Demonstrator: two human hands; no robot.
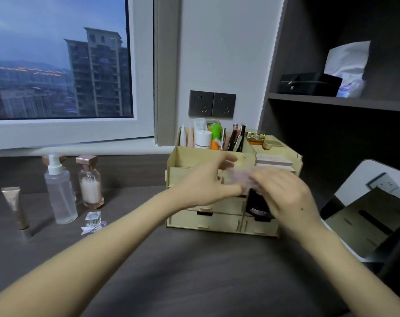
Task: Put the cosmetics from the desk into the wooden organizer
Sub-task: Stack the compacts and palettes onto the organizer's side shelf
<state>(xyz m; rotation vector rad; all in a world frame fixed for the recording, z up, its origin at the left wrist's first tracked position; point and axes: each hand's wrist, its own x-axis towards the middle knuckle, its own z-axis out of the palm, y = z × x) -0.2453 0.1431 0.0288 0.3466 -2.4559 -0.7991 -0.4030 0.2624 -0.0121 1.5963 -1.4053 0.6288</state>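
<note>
The pale wooden organizer point(205, 221) stands at the back middle of the dark desk, its top slots filled with tubes, pencils and compacts. My left hand point(203, 184) and my right hand point(288, 195) meet in front of its upper part. A blurred, pale pink translucent item point(239, 177) sits between them, with the fingers of both hands around it. Under my right palm a black round jar point(258, 205) shows in the organizer's right opening. On the desk at the left stand a brown tube point(16, 209), a clear spray bottle point(59, 193), a cotton-swab bottle point(90, 185) and a small perfume bottle point(93, 221).
A tilted mirror point(375, 216) stands at the right edge of the desk. Wall sockets point(211, 104) sit behind the organizer. A dark shelf point(331, 100) at the upper right holds a black box and a tissue pack. A window fills the upper left.
</note>
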